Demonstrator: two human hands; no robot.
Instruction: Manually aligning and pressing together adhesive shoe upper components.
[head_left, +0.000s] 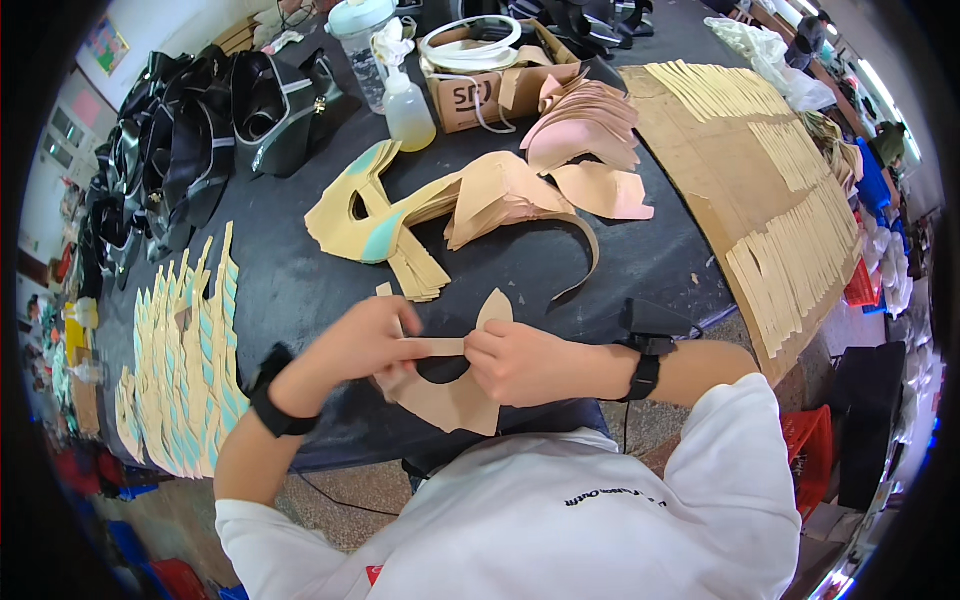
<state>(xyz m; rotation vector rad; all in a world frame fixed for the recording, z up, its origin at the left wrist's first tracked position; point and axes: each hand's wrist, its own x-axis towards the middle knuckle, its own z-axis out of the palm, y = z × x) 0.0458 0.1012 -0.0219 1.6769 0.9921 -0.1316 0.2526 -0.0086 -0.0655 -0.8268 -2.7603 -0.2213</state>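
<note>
My left hand (362, 338) is closed on one end of a narrow tan strip (434, 347), its fingers slightly blurred. Pinching the strip's other end is my right hand (515, 362), which also grips a curved tan shoe-upper piece (450, 408). That piece bends round below the strip, with one pointed tip showing above my right fingers. Part of it passes under my left hand. Just beyond my hands lie a stack of cream cut pieces with light-blue patches (375, 222) and a pile of tan upper pieces (505, 195).
Rows of cream and light-blue strips (185, 370) lie at the left. Black shoes (180, 140) crowd the far left. A bottle of yellowish liquid (408, 115) and a cardboard box (465, 105) stand at the back. Cardboard bearing many strips (690, 150) spans the right side.
</note>
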